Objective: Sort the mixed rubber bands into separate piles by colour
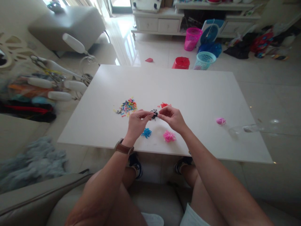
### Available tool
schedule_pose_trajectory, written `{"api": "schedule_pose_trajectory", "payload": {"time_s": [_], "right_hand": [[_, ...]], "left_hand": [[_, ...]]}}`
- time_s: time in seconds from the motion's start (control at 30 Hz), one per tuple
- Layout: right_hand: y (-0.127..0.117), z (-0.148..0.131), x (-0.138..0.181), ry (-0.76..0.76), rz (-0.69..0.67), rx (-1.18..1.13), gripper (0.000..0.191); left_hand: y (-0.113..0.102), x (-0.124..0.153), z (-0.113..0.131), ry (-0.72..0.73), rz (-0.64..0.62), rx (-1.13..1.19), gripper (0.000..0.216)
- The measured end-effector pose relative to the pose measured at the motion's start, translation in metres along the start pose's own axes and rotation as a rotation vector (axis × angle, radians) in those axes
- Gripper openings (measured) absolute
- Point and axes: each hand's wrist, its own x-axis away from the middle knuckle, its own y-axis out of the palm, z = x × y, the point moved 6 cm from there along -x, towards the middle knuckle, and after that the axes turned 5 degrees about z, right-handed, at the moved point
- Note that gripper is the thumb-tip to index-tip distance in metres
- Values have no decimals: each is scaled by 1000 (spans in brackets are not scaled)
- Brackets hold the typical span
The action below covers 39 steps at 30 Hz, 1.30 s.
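Reaching forward over the white table, both arms slant inward so that the hands nearly meet above its middle. The left hand comes in from the left, wrist bent, knuckles up, its thumb and index finger drawn together and pointing right; a brown-strapped watch circles that wrist. The right hand mirrors it, fingers curled, thumb and index tips close together and pointing left. Whether either hand pinches a single piece is too small to tell. The pile of black band-like pieces lies between the two sets of fingertips, partly overlapped by them. Just beyond the right fingers sits a red pile, partly hidden. Nearer the body, a blue pile lies beside the left hand and a pink pile below the right. A loose multicoloured pile spreads beyond the left hand, to its left.
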Motion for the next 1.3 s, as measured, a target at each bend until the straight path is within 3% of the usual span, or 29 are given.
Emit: {"api": "schedule_pose_trajectory", "payload": {"time_s": [0.4, 0.9, 1.3], "right_hand": [[18, 1, 3, -40, -106, 67, 26], [9, -6, 4, -169, -49, 281, 11], [5, -11, 5, -201, -2, 413, 9]], "left_hand": [[1, 6, -5, 11, -30, -28, 11], [15, 3, -12, 25, -101, 61, 11], [24, 3, -16, 37, -16, 8, 7]]}}
